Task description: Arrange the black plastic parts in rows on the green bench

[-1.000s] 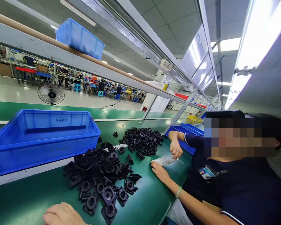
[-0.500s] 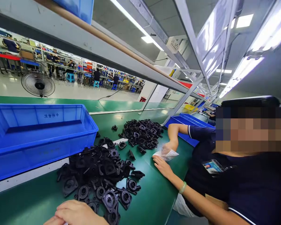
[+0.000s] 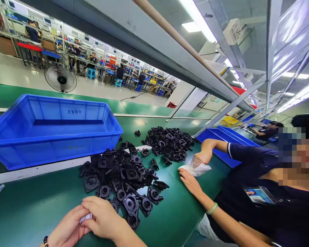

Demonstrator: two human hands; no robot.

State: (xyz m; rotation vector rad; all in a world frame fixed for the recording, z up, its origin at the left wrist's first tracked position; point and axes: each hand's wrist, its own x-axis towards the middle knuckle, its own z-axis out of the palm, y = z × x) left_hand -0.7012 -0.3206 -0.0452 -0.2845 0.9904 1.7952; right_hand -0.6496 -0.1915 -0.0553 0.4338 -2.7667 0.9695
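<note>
My left hand [image 3: 69, 223] and my right hand [image 3: 102, 216] meet low in the view, in front of a heap of black plastic parts [image 3: 130, 173]. Between them they grip a small white, ridged piece [image 3: 86, 218], mostly covered by my fingers. What kind of thing it is cannot be made out. The black parts have square flanges, round centres and short pipe stubs. They lie loose on the green table [image 3: 38, 195], the nearest ones just beyond my right hand.
A blue bin [image 3: 64, 145] stands behind the heap on the left. Farther right is a second pile of black parts [image 3: 170, 142]. A co-worker's hands [image 3: 192, 185] hold a clear plastic bag [image 3: 199, 168]. Another blue bin [image 3: 226, 142] and a metal frame [image 3: 229, 103] are beyond.
The view has shifted, so the table and heap appear farther right. My hands have come more fully into sight, showing the white piece between them. The co-worker's hands remain at the plastic bag.
</note>
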